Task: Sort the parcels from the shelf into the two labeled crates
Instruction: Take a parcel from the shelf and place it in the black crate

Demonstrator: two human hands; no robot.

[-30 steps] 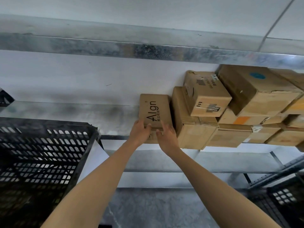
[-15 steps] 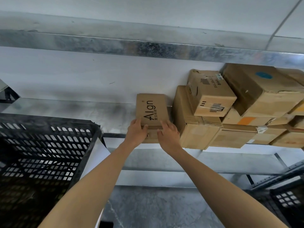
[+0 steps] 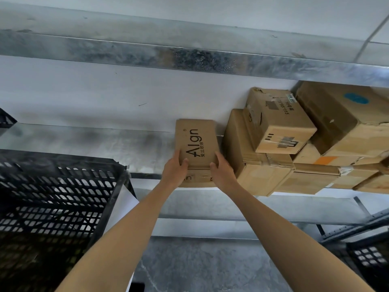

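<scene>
Parcel (image 3: 197, 142) slid forward, gripped between left hand (image 3: 174, 172) and right hand (image 3: 223, 172) fingers (image 3: 184, 163).

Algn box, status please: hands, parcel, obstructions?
Left hand, right hand gripping Algn box. Box at shelf edge. Carton stack close on right, contact unclear.

Algn parcel (image 3: 196, 142), small brown carton, lying flat at the front edge of the metal shelf (image 3: 84, 144)
left hand (image 3: 174, 171) and right hand (image 3: 223, 171) grip its near end. Messy pile of bigger parcels (image 3: 280, 127) sits just to its right, black slotted crate (image 3: 52, 197) off to the left, second crate (image 3: 368, 256) down at the lower right.
</scene>
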